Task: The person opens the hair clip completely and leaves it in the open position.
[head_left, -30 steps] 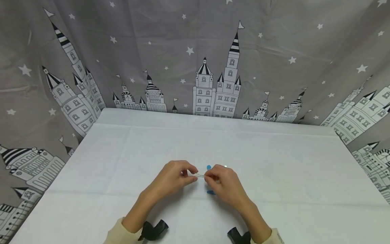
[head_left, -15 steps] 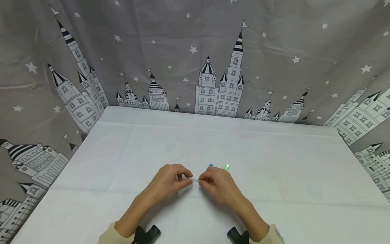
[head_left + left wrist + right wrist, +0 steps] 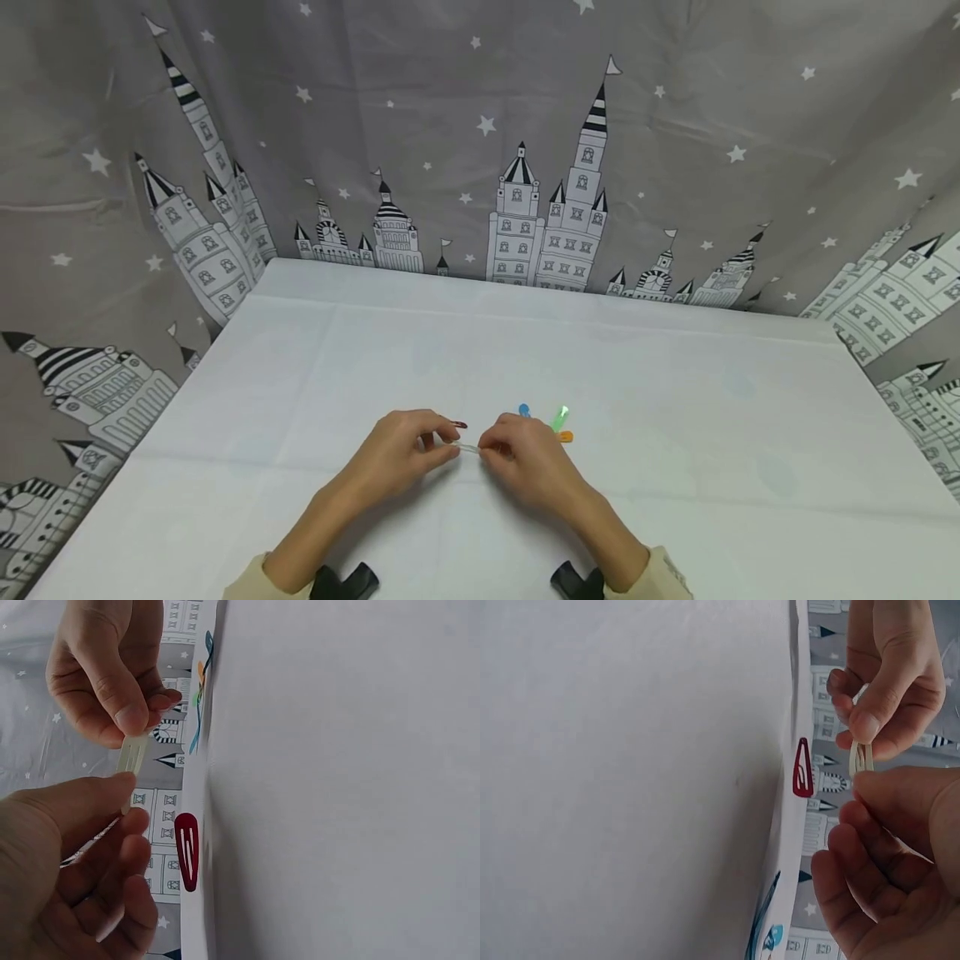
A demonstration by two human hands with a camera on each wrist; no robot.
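A cream snap hair clip (image 3: 132,756) is stretched between my two hands, above the white table. My left hand (image 3: 393,457) pinches one end of it between thumb and fingertips. The other end is pinched by my right hand (image 3: 534,460). Fingertips cover both ends, and only the slotted middle part shows in the wrist views. Lying on the table just beyond my left fingertips is a red snap hair clip (image 3: 187,851), also slotted.
Past my right hand lie a blue clip (image 3: 524,410), a green clip (image 3: 560,417) and an orange clip (image 3: 566,437), partly hidden by that hand. A grey curtain (image 3: 420,75) printed with castles and stars hangs behind the white table (image 3: 675,392).
Both hands have moved left and slightly toward me with the cream hair clip still pinched between them. The red, green and orange clips have come into sight; a dark blue one is now hidden.
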